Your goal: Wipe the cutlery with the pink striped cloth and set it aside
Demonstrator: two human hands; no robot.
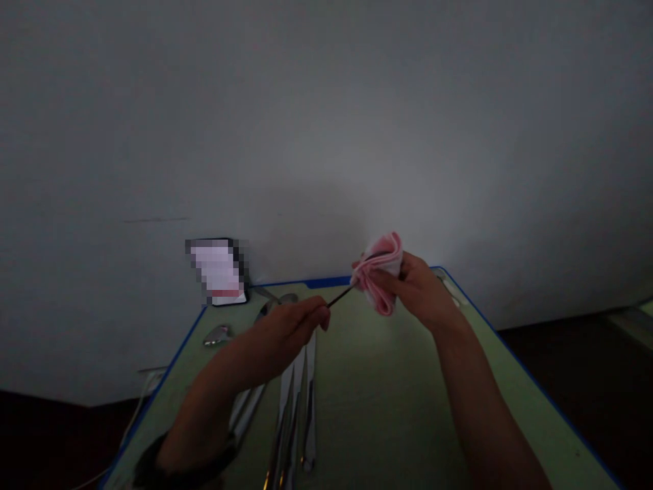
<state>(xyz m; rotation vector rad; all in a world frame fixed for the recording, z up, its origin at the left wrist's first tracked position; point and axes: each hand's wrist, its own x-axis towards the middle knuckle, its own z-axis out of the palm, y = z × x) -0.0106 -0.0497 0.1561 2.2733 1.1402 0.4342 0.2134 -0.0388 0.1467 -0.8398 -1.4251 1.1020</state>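
Observation:
My left hand (298,323) is closed around one end of a thin metal utensil (341,295), seen nearly edge-on. Its other end disappears into a folded pink and white cloth (380,269), so its kind cannot be made out. Gripping that cloth, my right hand (421,286) has its thumb pressed against the near side. Both hands are raised over the table. Below my left forearm lie several table knives (309,408) side by side, with more cutlery (247,408) partly hidden under the wrist.
A phone (219,272) with a blurred screen leans against the wall (326,136) at the back left. Near it rests a shiny spoon head (218,335). White items (453,289) lie at the back right. The pale green table (377,408) has blue edging. A cable (135,415) hangs at left.

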